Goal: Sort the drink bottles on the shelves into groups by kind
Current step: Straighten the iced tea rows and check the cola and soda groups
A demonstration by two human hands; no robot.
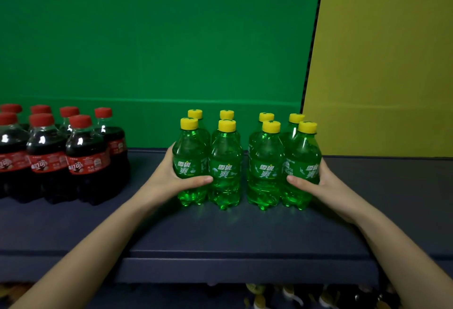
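head view, green bottles (225,161): eight of them, yellow caps, standing on the shelf (220,230)
left hand (171,176): curled round the bunch's left front bottle
right hand (316,181): curled round its right front bottle
cola bottles (81,157): red caps, well left of the green bottles

Open shelf (152,161) between bottle groups

Green wall (157,39), yellow panel (387,63), dark shelf (220,235).

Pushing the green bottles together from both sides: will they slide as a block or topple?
Probably slide: the green bottles look full, so fairly heavy. Their lobed feet could catch on the shelf and tip one. Smooth plastic may slip under the left hand and right hand.
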